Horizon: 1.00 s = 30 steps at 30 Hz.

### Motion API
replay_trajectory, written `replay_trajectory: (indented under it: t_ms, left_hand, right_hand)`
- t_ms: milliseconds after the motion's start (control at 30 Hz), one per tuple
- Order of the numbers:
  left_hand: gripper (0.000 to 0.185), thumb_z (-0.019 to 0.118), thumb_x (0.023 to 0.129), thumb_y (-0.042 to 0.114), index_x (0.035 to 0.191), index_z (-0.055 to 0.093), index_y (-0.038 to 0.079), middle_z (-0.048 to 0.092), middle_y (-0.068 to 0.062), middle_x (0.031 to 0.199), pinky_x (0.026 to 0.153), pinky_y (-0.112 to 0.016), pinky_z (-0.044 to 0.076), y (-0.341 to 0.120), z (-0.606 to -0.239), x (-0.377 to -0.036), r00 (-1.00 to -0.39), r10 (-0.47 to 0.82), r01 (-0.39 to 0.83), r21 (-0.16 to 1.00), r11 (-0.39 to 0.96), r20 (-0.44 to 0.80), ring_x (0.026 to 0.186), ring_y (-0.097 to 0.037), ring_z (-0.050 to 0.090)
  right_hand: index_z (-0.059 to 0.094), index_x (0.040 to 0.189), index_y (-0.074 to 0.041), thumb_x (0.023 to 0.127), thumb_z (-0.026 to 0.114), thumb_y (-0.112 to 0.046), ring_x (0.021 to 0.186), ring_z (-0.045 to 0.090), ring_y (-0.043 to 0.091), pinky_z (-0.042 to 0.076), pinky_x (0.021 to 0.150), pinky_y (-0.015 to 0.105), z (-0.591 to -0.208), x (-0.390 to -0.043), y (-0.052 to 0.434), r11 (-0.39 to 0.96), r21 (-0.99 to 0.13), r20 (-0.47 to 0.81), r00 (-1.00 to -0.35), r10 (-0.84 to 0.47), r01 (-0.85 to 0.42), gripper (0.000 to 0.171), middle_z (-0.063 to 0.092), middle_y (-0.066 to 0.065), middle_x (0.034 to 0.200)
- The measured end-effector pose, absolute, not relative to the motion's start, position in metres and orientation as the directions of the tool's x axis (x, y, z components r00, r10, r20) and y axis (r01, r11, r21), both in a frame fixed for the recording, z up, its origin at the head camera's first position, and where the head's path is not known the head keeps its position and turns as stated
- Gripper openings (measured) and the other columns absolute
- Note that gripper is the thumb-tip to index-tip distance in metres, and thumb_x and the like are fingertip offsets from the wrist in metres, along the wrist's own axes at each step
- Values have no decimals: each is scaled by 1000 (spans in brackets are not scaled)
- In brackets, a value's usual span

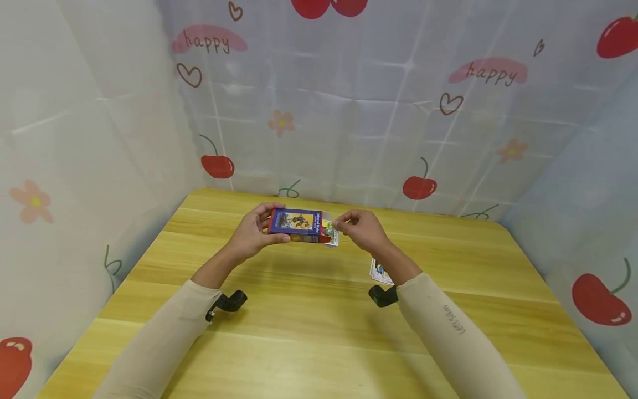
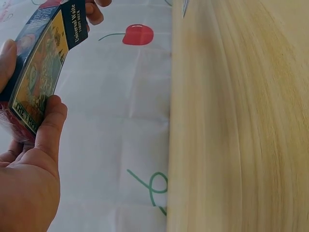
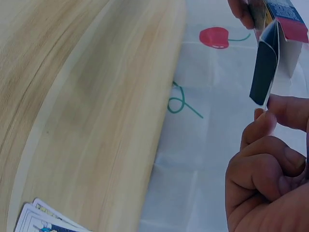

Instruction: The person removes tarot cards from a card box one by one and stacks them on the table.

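Note:
My left hand [image 1: 251, 233] grips a blue and red tarot card box [image 1: 296, 221] lettered "Universal Waite", thumb along the near side and fingers at the far side. In the left wrist view, the box [image 2: 41, 67] shows an Empress picture on one face, and its dark end flap [image 2: 77, 21] juts out. My right hand [image 1: 364, 228] is at the box's open end, thumb and index finger pinching the tip of the flap [image 3: 264, 72]; its other fingers are curled. A colourful printed card [image 1: 332, 234] shows at that end in the head view.
A few loose picture cards [image 1: 380, 271] lie on the wooden table [image 1: 299, 332], partly hidden under my right forearm. Black wrist mounts [image 1: 231, 301] stick out from both sleeves. A cherry-print curtain [image 1: 324, 138] stands behind the table and along its sides.

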<state>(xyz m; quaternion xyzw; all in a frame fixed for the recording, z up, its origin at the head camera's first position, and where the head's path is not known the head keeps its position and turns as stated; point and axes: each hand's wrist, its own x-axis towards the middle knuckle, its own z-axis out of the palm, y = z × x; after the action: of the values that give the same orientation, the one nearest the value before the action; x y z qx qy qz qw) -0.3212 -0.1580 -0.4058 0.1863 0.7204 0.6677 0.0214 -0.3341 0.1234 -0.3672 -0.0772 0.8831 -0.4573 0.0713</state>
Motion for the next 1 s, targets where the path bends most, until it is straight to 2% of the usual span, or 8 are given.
replay_trajectory:
  t_ms: [67,167,267,433,600,733,1000]
  left_hand:
    - [71,79,81,2,142,43,6,50,-16,140,87,-23,57,-158,-405,-322,-930,296,238,971,38,216,117,-21,57]
    - [72,79,81,3,142,42,6,50,-15,140,88,-23,57,-159,-404,-322,-932,295,234,972,38,213,117,-20,57]
    - [74,79,81,3,144,40,2,49,-16,141,87,-23,57,-158,-404,-321,-930,298,234,972,33,214,117,-20,57]
    - [75,80,81,5,144,39,1,49,-16,141,88,-23,57,-155,-405,-320,-928,304,235,972,30,215,117,-21,57]
    - [73,80,81,5,143,41,4,49,-16,141,88,-23,57,-155,-405,-318,-929,299,238,971,40,215,117,-21,57]
    - [73,79,81,3,143,41,5,48,-17,141,87,-23,57,-157,-405,-318,-931,297,234,972,32,214,116,-18,57]
    - [76,78,82,1,146,37,0,47,-17,141,87,-22,57,-161,-405,-318,-933,291,232,972,30,213,115,-16,57]
  right_hand:
    - [70,106,-10,96,63,-31,74,53,17,43,61,28,-366,-335,129,562,-825,-70,-977,-201,-56,24,64,10,99]
    - [68,109,-9,97,60,-29,55,38,13,32,48,26,-365,-336,136,537,-843,-105,-974,-200,-20,25,60,10,93]
    - [64,113,-8,99,57,-33,46,25,11,25,44,25,-364,-336,140,500,-866,-147,-966,-214,21,29,58,7,87]
    - [62,111,-6,99,56,-38,44,22,11,23,44,26,-362,-335,142,464,-886,-160,-953,-256,24,35,55,2,79]
    - [65,111,-5,101,55,-31,46,23,10,25,45,26,-364,-335,148,483,-875,-136,-952,-274,-14,30,55,5,85]
    - [62,114,-3,102,53,-29,47,25,10,26,46,25,-365,-335,158,466,-885,-155,-948,-278,8,30,54,6,87]
    - [56,111,-2,104,51,-26,49,26,10,24,46,22,-367,-335,182,382,-924,-170,-927,-334,32,26,48,2,81]
